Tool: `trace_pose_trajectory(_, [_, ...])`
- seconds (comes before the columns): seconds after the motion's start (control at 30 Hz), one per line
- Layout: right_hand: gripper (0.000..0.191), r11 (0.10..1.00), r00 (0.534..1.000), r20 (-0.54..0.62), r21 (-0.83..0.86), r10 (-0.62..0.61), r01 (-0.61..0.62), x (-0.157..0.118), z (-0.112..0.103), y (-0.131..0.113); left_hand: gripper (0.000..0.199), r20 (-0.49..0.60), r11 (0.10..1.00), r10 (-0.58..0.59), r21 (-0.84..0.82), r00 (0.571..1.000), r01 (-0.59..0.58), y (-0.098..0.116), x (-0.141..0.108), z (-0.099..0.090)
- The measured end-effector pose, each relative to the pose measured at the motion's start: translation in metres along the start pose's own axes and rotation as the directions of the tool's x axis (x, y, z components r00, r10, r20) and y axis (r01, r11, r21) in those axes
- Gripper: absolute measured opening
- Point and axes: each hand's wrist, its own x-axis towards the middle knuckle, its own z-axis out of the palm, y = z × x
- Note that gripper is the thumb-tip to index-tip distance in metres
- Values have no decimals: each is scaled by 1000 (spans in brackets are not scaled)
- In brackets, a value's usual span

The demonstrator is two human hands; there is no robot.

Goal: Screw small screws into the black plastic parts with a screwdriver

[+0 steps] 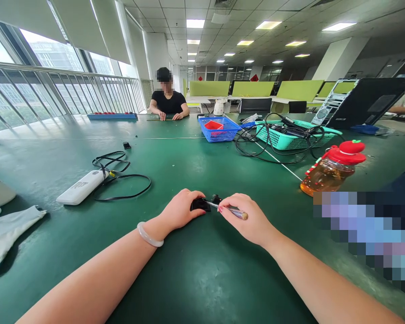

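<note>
My left hand [180,208] is closed around a small black part [199,205] on the green tabletop, thumb and fingers at its left side. In my right hand [248,218] is a slim screwdriver [238,212], held like a pen. Its thin metal shaft points left to the black part; whether the tip touches it I cannot tell. Just beyond the shaft lies another little black piece [216,198], too small to make out. The black part's exact kind is partly hidden by my fingers.
A white power bank [83,186] with a black cable lies left, near a cloth [13,234]. Ahead are a blue basket [219,135] and a green basket [280,143] with cables. A red-lidded bottle [329,173] stands right. Another person [168,101] sits across the table.
</note>
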Motion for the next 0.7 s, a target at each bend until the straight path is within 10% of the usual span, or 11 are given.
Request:
trace_pose_trajectory(0.2, [32, 984, 993, -107, 177, 50, -30, 1, -4, 5, 32, -112, 998, 53, -28, 992, -56, 5, -2, -2])
trace_pose_trajectory(0.4, [46, 926, 859, -418, 346, 294, -148, 7, -10, 24, 39, -217, 983, -86, 140, 972, 118, 5, -2, -1])
trace_pose_trajectory(0.7, [46, 892, 878, -302, 378, 371, -247, 14, -4, 36, 31, -174, 934, -155, 295, 972, 202, 2, -4, -1])
